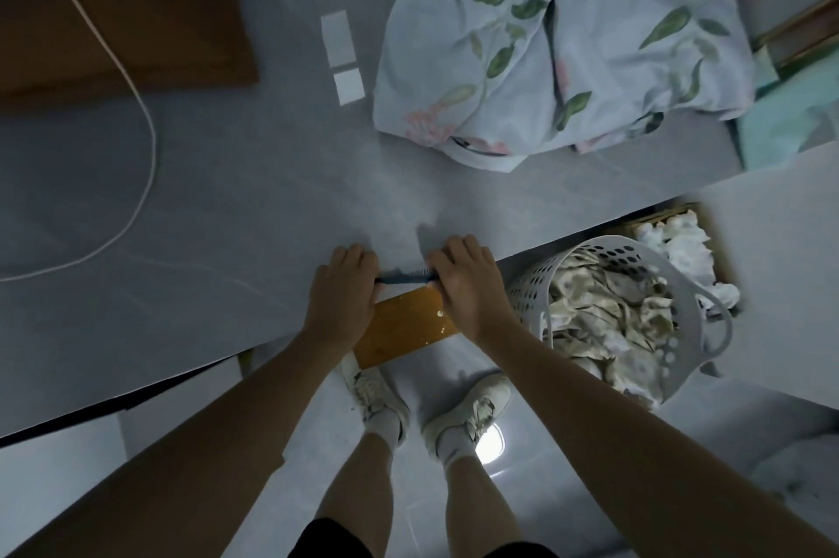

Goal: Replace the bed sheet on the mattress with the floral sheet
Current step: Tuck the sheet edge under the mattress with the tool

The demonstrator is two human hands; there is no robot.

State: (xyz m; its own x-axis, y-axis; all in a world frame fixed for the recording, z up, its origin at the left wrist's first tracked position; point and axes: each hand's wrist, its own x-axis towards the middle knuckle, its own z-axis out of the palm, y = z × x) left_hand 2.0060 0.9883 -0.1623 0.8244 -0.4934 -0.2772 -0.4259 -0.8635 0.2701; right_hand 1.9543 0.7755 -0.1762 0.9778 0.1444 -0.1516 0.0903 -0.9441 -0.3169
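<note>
A plain grey sheet (227, 217) covers the mattress in front of me. My left hand (343, 289) and my right hand (467, 285) both grip its near edge, fingers curled over the fabric, with a dark band (406, 277) stretched between them. Just below the hands a bare orange-brown patch of mattress (404, 328) shows. The floral sheet (567, 44), pale blue with green leaves and pink flowers, lies bunched on the far right of the bed, well beyond both hands.
A white perforated laundry basket (715, 308) holding crumpled beige cloth stands on the floor beside my right arm. A white cable (147, 126) loops across the bed's left side. A brown board (113, 40) lies at the far left. My shoes (467, 412) are on the tiled floor.
</note>
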